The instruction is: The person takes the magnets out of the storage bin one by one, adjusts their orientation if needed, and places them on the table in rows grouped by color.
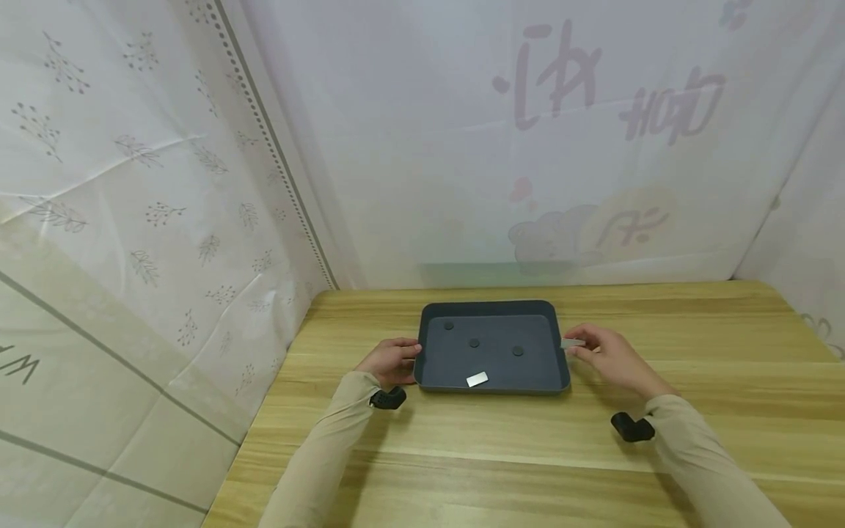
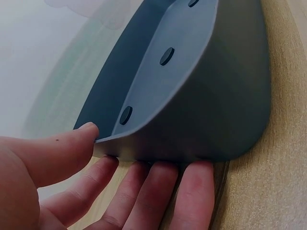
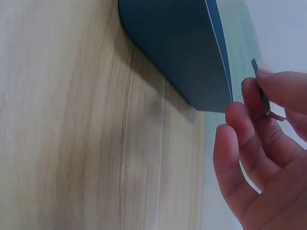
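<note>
A dark grey rectangular tray (image 1: 488, 323) lies on the wooden table. My left hand (image 1: 391, 359) holds its left end; in the left wrist view the thumb is at the rim and the fingertips press against the outer wall. Inside the tray are three small dark round discs, one of them a disc (image 1: 474, 343) near the middle, and a small silvery rectangular plate (image 1: 477, 379) near the front wall. Beside the tray's right rim, my right hand (image 1: 610, 358) pinches a thin flat grey metal piece (image 3: 263, 91) between thumb and fingers.
The wooden table (image 1: 502, 455) extends toward me and to the right. A printed white curtain (image 1: 422, 147) hangs along its far edge, and another patterned curtain (image 1: 165, 220) hangs on the left. Each wrist wears a black device (image 1: 632, 427).
</note>
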Demonstrator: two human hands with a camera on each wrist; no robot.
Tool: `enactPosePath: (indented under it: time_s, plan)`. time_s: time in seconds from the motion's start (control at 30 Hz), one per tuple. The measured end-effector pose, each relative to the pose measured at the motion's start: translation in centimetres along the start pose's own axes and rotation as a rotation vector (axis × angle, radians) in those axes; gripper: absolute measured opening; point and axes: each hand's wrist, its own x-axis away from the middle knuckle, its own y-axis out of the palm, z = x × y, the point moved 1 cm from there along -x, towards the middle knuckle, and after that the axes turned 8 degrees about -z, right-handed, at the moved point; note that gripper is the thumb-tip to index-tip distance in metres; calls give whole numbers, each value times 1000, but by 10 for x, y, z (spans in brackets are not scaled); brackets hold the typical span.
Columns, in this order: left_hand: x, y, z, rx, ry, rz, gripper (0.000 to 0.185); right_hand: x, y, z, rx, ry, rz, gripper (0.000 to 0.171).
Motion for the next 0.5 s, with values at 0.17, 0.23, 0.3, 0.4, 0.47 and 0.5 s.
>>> enactPosePath:
  time_s: [0.17,0.23,0.3,0.4,0.47,0.5]
  plan:
    - [-1,-1,0,12,8,-8,47,0,-7,7,-3,-10,17,24]
    - [-2,-1,0,23,7,-11,48,0,-9,9,-14,-7,16,25]
    - [-2,-1,0,31,7,-13,47,0,-11,12,-21,-3,12,25]
    - [-1,-1,0,32,9,-16,47,1,-14,17,-35,-1,12,26]
    - [-1,-1,-1,30,11,-14,47,1,-15,20,-48,-11,13,25]
    - [-1,0,-1,25,11,-11,47,2,-16,22,-59,-17,15,25]
